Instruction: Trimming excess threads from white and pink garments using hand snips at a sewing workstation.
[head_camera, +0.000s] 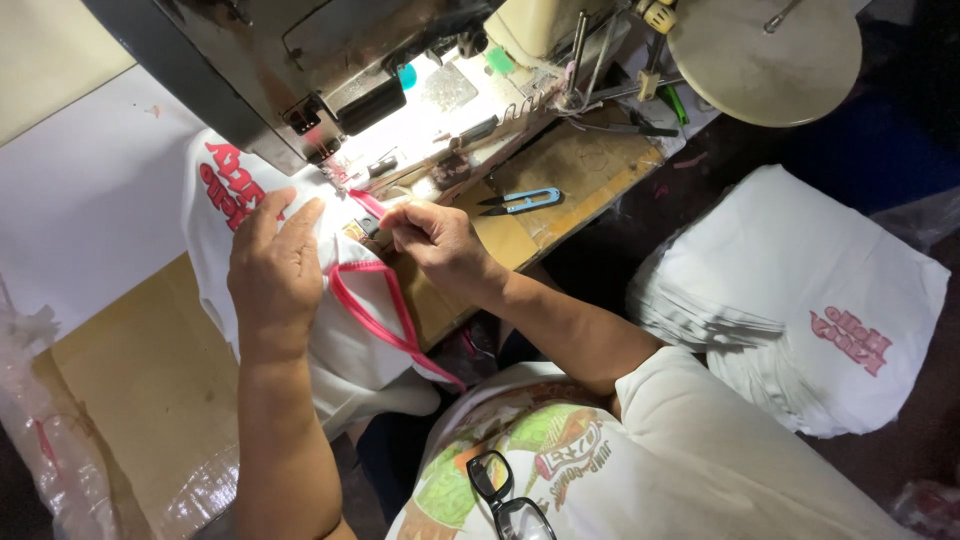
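My left hand (275, 265) lies flat on the white shirt (350, 340), fingers spread a little and pressing the cloth down on the machine bed, fingertips pointing at the presser foot (335, 172). My right hand (435, 240) is just to the right of it, pinched shut on the pink trim (370, 205) where it runs up toward the foot. The shirt sits under and between both hands; its pink-edged neckline loops out below my left hand and trails down toward my lap. Red print on the shirt shows above my left hand.

On the wooden table (590, 165), right of my right hand and apart from it, lie blue snips (522, 202). Farther right, well apart, is a stack of folded white shirts (790, 300) with red print on top.

The needle itself I can't make out: the sewing machine (300, 70) head covers it and the lamp glare washes out the plate. My left palm hides the cloth under it, and my right fingers hide the end of the trim. The machine's top and the round handwheel (765, 55) are cut off by the upper edge. My glasses (505, 495) hang at my collar, partly cut off below.
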